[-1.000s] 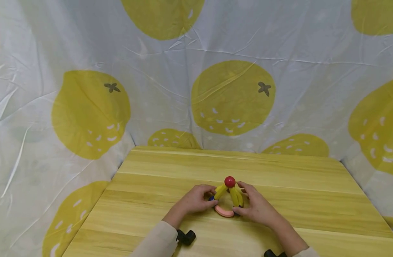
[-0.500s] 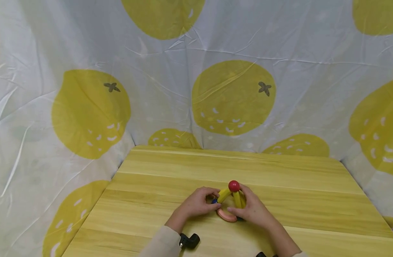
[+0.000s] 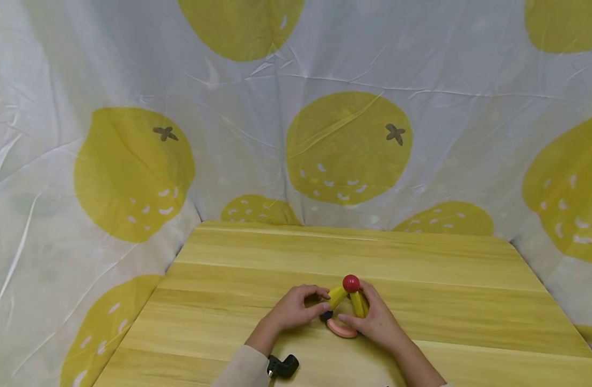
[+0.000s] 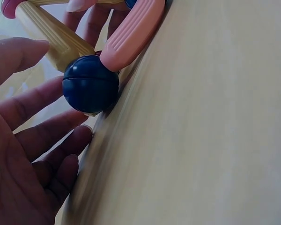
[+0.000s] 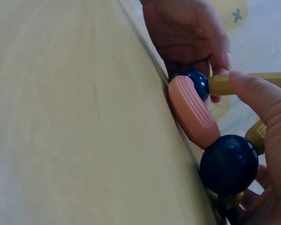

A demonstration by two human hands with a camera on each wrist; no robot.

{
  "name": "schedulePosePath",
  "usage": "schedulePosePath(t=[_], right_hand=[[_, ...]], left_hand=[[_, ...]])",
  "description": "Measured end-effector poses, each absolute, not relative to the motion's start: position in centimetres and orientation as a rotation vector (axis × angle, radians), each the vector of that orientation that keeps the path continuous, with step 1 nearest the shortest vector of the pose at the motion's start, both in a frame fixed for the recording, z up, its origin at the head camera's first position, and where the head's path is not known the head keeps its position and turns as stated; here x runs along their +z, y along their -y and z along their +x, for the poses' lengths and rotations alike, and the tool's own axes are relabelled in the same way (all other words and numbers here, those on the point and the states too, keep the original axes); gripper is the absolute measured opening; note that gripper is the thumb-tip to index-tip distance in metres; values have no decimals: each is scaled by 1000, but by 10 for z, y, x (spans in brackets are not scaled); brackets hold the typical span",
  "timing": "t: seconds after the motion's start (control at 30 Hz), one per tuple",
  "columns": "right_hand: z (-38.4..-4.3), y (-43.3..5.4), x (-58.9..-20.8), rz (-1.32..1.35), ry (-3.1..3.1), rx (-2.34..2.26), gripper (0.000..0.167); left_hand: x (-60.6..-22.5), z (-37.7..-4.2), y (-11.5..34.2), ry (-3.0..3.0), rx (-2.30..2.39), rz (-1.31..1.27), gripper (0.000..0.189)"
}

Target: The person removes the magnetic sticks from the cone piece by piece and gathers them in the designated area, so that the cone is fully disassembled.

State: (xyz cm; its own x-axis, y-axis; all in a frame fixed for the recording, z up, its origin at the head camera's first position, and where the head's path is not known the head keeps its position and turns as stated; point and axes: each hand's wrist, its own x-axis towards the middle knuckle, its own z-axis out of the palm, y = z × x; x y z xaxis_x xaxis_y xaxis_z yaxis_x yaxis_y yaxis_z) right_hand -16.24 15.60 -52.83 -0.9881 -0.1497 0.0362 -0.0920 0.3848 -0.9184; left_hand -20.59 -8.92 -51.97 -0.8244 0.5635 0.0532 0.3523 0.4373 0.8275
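Observation:
A frame of magnetic building sticks and balls stands on the table. On top sits a red ball (image 3: 351,283), with yellow sticks (image 3: 337,296) slanting down from it. Low down, a pink curved stick (image 5: 192,110) joins two dark blue balls (image 4: 90,84) (image 5: 229,164). My left hand (image 3: 295,307) curls loosely about the left blue ball and the foot of its yellow stick, the thumb by the stick. From the other side my right hand (image 3: 379,317) holds the frame, thumb in front and fingers behind the right-hand sticks. Those fingertips are partly hidden.
The wooden table (image 3: 228,269) reaches back to a pale curtain (image 3: 247,134) printed with yellow lemons, which also hangs at both sides. A black wrist-camera mount (image 3: 283,366) sits by the left sleeve.
The stick-and-ball frame has shifted slightly toward the person and turned a little, both hands moving with it. The right thumb has come further across the front.

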Motion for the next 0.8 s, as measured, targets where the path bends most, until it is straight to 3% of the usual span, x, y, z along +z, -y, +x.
schedulePosePath(t=[0.33,0.8], right_hand=[[-158,-146,-536,-177,-2522,-1776,95],[-156,-140,-537,-245,-2494,-1826,90]], left_hand=[[-513,-204,78,-2496,1532,827,45],[-467,-188,52,-2593,1620,1039,44]])
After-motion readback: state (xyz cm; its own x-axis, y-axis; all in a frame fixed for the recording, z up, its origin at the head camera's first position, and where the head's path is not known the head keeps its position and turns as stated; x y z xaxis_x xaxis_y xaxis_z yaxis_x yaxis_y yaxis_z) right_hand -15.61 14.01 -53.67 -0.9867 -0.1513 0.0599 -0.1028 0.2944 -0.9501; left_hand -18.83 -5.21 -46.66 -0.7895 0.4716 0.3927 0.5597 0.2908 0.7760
